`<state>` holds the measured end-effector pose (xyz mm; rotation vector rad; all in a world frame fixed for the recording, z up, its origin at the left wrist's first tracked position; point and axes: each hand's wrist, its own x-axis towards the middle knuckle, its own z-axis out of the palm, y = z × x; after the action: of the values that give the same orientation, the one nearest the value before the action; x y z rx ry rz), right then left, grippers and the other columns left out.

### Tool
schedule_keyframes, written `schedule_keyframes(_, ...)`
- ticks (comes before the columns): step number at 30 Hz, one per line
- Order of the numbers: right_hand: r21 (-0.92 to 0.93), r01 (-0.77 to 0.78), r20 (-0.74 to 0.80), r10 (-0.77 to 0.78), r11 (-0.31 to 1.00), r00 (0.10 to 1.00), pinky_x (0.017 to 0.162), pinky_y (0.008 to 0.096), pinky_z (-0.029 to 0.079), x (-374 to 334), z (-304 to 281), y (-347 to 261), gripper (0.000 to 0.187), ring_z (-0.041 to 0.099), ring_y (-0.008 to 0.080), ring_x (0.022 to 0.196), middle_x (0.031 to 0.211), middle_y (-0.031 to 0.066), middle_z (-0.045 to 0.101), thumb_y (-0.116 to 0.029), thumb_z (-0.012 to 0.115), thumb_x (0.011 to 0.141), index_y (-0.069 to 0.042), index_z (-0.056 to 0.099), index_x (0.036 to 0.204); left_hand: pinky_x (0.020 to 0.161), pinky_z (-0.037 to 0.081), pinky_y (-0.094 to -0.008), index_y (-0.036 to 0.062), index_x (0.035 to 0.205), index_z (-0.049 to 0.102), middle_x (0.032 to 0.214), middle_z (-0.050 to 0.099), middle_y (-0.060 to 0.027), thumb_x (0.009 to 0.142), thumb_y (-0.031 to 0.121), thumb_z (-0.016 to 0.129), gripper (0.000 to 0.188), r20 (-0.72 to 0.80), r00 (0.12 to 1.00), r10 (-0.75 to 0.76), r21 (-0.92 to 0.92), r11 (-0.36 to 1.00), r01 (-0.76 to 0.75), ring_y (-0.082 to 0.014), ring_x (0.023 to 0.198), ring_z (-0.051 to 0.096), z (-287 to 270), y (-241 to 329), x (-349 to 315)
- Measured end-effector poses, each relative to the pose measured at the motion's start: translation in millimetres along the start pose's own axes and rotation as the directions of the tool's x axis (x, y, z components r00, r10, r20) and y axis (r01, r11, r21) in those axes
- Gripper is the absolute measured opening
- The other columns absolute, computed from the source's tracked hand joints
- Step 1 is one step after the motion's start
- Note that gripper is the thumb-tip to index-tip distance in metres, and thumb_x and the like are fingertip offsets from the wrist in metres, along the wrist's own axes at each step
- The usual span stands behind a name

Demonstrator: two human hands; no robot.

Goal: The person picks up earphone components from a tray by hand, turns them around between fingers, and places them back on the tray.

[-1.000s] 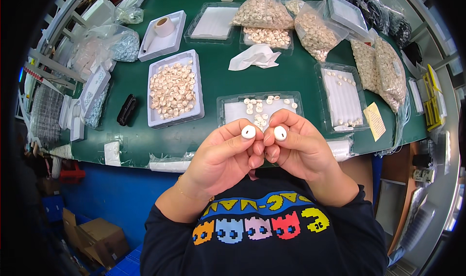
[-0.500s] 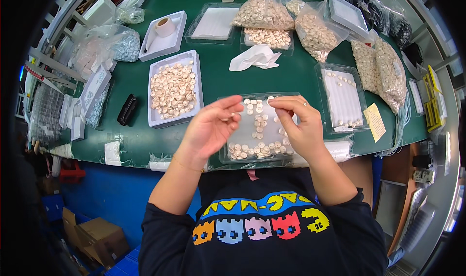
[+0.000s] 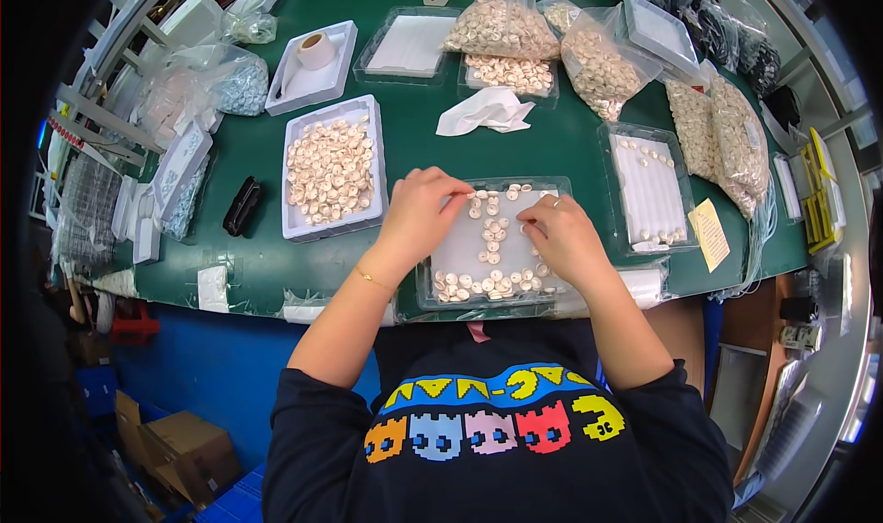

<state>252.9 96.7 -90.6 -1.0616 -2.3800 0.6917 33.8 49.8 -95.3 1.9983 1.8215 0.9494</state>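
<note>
A clear plastic tray point(image 3: 457, 250) lies on the green table in front of me, with small white round pieces point(image 3: 487, 284) scattered in it, most along its near edge. My left hand point(image 3: 421, 218) rests over the tray's top left corner, fingertips curled down onto the pieces there. My right hand point(image 3: 563, 240) sits over the tray's right side, fingers bent toward the middle. Whether either hand pinches a piece is hidden by the fingers.
A white tray heaped with beige pieces point(image 3: 331, 166) stands left of my left hand, and a black object point(image 3: 242, 206) lies beyond it. Right of my hands is a clear tray with a white insert point(image 3: 648, 192) and a yellow note point(image 3: 708, 233). Bags of pieces point(image 3: 602, 63) and crumpled paper point(image 3: 487, 111) lie farther back.
A second ago both hands were raised near my chest, each holding a white round piece. They have gone down and forward onto the clear tray.
</note>
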Motion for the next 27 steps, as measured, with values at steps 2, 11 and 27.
schedule_keyframes(2,-0.013,0.021,0.009,-0.021,1.000,1.000,0.076,0.0372,0.045,-1,4,3,0.007,0.056,0.0282,0.080,0.083,0.0095,0.062,-0.004,0.061,0.073,-0.004,0.067,0.078,0.068,0.041,-0.0349,0.0096,0.084,0.066,0.079,0.059,-0.0041,0.076,0.012,0.063,0.009,0.012,0.998,0.055,0.089,0.994,-0.056,-0.0245,0.076,0.053,16,7,-5)
schedule_keyframes(11,0.181,-0.086,0.052,0.077,0.980,0.996,0.070,0.0324,0.046,0,-4,-2,0.010,0.057,0.0233,0.073,0.078,0.0094,0.062,-0.004,0.062,0.073,-0.003,0.066,0.083,0.067,0.040,-0.0350,0.0092,0.085,0.064,0.078,0.060,-0.0036,0.075,0.008,0.062,0.011,0.018,1.000,0.022,0.046,0.999,-0.022,-0.0224,0.074,0.055,17,20,-15)
schedule_keyframes(27,0.730,0.216,-0.191,-0.110,0.648,0.975,0.065,0.0240,0.046,-12,-50,-74,0.015,0.059,0.0147,0.073,0.083,0.0092,0.060,0.005,0.064,0.075,0.001,0.064,0.090,0.072,0.046,-0.0220,-0.0063,0.099,0.057,0.093,0.061,-0.0099,0.083,-0.002,0.059,0.016,0.084,0.985,-0.149,-0.913,0.384,0.136,-0.0110,0.080,0.058,-51,100,-44)
